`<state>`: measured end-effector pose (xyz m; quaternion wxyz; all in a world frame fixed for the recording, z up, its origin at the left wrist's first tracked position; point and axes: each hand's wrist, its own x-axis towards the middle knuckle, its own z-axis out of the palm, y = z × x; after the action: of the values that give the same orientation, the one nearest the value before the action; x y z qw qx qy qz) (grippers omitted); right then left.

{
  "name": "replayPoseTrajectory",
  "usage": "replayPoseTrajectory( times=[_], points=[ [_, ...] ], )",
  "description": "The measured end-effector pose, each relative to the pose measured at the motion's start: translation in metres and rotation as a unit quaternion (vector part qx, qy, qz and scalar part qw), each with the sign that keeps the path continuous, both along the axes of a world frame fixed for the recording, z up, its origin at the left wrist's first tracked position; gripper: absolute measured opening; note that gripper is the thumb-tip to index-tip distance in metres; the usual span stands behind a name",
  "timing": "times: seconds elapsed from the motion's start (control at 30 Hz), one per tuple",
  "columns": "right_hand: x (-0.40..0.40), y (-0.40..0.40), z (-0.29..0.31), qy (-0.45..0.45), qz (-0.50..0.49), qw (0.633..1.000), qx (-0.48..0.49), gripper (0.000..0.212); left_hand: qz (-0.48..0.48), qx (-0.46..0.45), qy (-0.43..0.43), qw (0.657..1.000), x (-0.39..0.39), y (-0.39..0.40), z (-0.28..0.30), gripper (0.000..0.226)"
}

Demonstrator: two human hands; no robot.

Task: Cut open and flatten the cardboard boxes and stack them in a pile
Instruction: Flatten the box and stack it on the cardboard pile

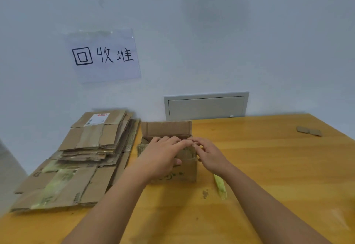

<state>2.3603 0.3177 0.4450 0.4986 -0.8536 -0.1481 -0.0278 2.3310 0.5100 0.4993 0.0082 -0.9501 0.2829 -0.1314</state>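
A small brown cardboard box [187, 172] stands on the wooden table [269, 167], its far flap raised upright. My left hand [163, 155] lies over the box's top, fingers reaching across and thumb hooked on the near flap. My right hand [208, 153] is at the box's right top edge, fingers curled and pinching at the flap or its tape. To the left lies a pile of flattened cardboard boxes [82, 157], several sheets high, with greenish tape on the lower sheets.
A peeled strip of yellowish tape [220, 186] lies on the table right of the box. Small cardboard scraps [308, 131] sit at the far right. A paper sign [103, 55] and a white wall panel [206, 106] are behind the table.
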Motion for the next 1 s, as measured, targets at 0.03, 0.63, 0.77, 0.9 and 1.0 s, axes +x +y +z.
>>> replayPoseTrajectory(
  times=[0.03,0.63,0.77,0.9,1.0],
  points=[
    [0.002,0.001,0.000,0.009,-0.013,1.000,0.007,0.031,-0.008,0.000,-0.020,1.000,0.000,0.002,-0.001,0.062],
    [-0.003,0.009,0.003,0.039,-0.096,0.993,0.063,0.029,0.224,-0.283,-0.010,0.932,-0.015,0.019,-0.003,0.048],
    [-0.014,0.011,0.001,-0.004,-0.108,0.993,0.055,0.031,0.279,-0.268,0.214,0.897,-0.005,0.035,0.030,0.075],
    [-0.026,0.015,-0.002,-0.063,-0.093,0.993,0.023,0.029,0.282,-0.320,0.296,0.855,-0.001,0.055,0.017,0.072],
    [-0.033,0.016,-0.002,-0.090,-0.090,0.992,0.012,0.030,0.267,-0.375,0.325,0.826,-0.005,0.072,-0.001,0.073]
  ],
)
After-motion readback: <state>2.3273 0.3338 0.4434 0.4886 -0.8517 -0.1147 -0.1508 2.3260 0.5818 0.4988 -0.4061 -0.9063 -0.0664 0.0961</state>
